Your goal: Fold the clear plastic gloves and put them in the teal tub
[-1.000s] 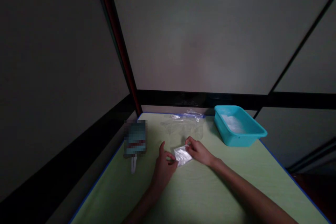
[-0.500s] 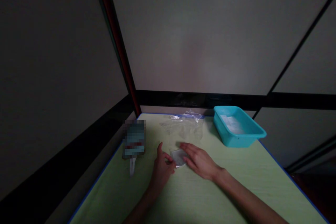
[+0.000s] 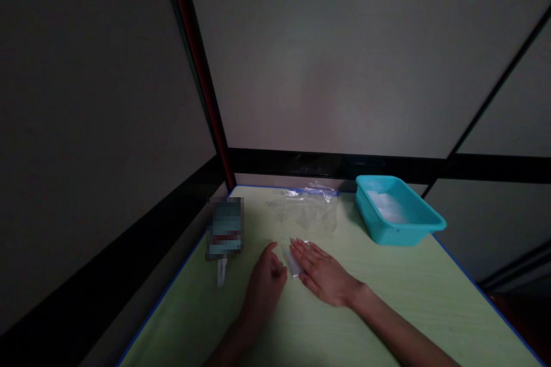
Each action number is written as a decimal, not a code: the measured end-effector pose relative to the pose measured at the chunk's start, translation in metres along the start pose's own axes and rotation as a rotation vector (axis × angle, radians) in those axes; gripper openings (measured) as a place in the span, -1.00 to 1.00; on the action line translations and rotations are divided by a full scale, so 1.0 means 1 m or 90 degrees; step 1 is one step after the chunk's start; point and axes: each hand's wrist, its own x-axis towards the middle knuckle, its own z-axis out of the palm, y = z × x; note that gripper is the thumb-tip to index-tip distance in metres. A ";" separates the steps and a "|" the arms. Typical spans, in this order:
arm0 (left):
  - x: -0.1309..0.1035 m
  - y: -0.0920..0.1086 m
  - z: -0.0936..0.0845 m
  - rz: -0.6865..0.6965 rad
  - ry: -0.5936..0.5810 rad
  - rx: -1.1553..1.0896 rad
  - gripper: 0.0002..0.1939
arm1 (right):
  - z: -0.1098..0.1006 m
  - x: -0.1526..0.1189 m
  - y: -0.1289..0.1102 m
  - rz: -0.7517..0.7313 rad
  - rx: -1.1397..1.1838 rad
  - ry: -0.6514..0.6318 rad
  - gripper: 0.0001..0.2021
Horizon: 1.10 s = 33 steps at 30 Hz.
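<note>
Right hand (image 3: 322, 270) laid flat, palm down, fingers extended; grip spread, covering part of the small plastic packet (image 3: 294, 265) lying on the table (image 3: 327, 332). Left hand (image 3: 264, 280) half curled beside the packet's left edge; grip parted, contact undetermined.

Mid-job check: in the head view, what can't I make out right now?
All in the head view:
Packet: mostly covered by the right hand.
Left hand: whether it touches the packet is too small and dim to tell.
Object on the left: blurred by blocky pixels.
White contents of the tub: too blurred to identify.
Right forearm, left forearm: cut off by the bottom edge.
</note>
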 end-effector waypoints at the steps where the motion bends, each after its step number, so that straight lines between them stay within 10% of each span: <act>1: -0.003 0.002 -0.001 0.048 -0.003 0.044 -0.55 | -0.001 0.000 0.000 0.004 0.001 0.002 -0.45; 7: -0.013 0.012 0.011 0.310 -0.082 0.410 -0.49 | -0.001 -0.006 0.000 0.004 -0.019 0.013 -0.43; 33: -0.014 0.000 0.015 0.357 -0.099 0.512 -0.43 | 0.001 -0.010 -0.001 0.020 0.034 -0.006 -0.44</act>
